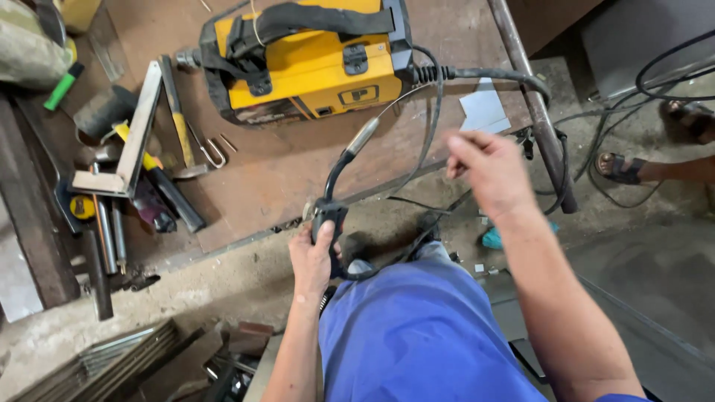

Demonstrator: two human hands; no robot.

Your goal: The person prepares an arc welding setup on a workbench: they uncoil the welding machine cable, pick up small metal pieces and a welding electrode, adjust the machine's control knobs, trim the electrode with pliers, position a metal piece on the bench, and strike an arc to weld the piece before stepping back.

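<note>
Big yellow welder sits on the brown worktop, black cable curling off its side. Below it, the left hand has its grip clamped on the black torch, nozzle aimed up at the welder. Right hand hangs above the floor, fingers pinched together on thin wire. Steel square lies far left.

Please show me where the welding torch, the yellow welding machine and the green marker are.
welding torch [329,217]: head view, on its black handle.
yellow welding machine [320,71]: head view, on its yellow top.
green marker [62,86]: head view, on its body.
</note>
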